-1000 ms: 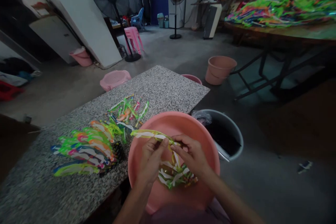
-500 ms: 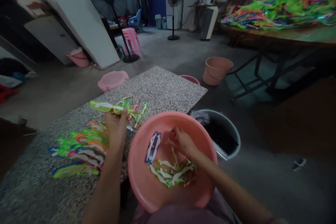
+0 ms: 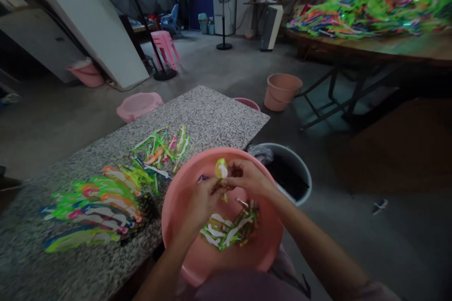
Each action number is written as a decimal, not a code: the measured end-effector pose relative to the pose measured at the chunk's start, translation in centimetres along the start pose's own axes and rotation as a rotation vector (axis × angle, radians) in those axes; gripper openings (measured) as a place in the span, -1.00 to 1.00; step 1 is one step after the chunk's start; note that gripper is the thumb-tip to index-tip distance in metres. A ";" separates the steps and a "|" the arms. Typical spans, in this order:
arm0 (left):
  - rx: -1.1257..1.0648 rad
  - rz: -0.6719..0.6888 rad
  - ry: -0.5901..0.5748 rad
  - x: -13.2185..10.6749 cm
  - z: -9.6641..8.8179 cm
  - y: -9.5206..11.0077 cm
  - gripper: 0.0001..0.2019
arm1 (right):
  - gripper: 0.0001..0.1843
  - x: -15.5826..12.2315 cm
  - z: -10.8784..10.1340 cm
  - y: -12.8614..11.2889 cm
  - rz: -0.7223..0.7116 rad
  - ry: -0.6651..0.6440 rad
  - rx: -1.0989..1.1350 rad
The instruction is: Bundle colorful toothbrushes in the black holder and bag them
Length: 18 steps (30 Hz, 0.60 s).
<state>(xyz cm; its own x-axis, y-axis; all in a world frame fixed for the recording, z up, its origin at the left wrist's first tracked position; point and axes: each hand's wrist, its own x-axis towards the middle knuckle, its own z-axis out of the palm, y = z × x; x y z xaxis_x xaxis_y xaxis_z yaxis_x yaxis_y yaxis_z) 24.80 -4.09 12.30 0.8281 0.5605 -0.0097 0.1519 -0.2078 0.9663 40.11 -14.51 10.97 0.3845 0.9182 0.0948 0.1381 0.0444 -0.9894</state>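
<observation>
Above the pink basin (image 3: 226, 261), my left hand (image 3: 202, 200) and my right hand (image 3: 249, 179) meet with fingertips pinched together. Between them is a yellow translucent plastic piece (image 3: 221, 168) with a white part, seen mostly end-on. Both hands appear closed on it, though the fingers hide much of it. Beneath the hands, several green and yellow strip-like pieces with white parts (image 3: 229, 233) lie in the basin. On the speckled stone table to the left are a fanned row of similar colourful pieces (image 3: 99, 204) and a looser heap (image 3: 160, 148).
A grey bucket with a dark liner (image 3: 291, 174) stands right of the basin. Farther off are a pink bucket (image 3: 283, 93), a pink stool (image 3: 139, 105) and a standing fan (image 3: 226, 4). A round table (image 3: 370, 47) carries a big colourful pile.
My left hand has moved right from over the table to the basin, bringing the yellow piece to my right hand. My right hand has risen slightly. The view has shifted a little.
</observation>
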 end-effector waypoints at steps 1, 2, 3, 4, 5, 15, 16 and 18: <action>-0.020 -0.037 -0.023 -0.2 0.1 -0.5 -0.86 | -0.63 -0.4 0.0 0.2 0.030 0.016 -0.086; -0.040 -0.068 -0.008 -0.2 0.0 -1.0 -0.84 | -0.62 -1.0 0.2 0.6 0.075 0.041 -0.222; -0.075 -0.098 0.031 -0.2 -0.2 -1.4 -0.81 | -0.63 -1.6 0.5 1.3 0.135 0.058 -0.397; -0.131 -0.131 0.070 -0.2 -0.5 -1.7 -0.77 | -0.66 -2.2 0.9 2.1 0.206 0.045 -0.588; -0.208 -0.168 0.091 -0.2 -0.7 -1.9 -0.72 | -0.71 -2.8 1.2 3.0 0.270 0.004 -0.763; -0.685 -0.244 0.267 -1.3 1.0 0.5 -0.62 | -0.86 -3.9 2.4 0.6 -0.013 0.329 0.082; -0.704 -0.230 0.273 -1.4 1.2 0.7 -0.63 | -0.82 -4.0 2.8 0.1 -0.049 0.343 0.182; -0.717 -0.199 0.254 -1.5 1.4 1.1 -0.66 | -0.77 -4.3 3.6 -0.5 -0.088 0.344 0.257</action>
<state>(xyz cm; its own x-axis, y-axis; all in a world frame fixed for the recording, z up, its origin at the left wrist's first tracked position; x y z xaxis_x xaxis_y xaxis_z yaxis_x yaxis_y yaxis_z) 24.48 -6.26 13.06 0.6598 0.7170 -0.2248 -0.1720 0.4354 0.8837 35.11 -17.05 10.64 0.6690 0.7240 0.1681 -0.0309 0.2531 -0.9669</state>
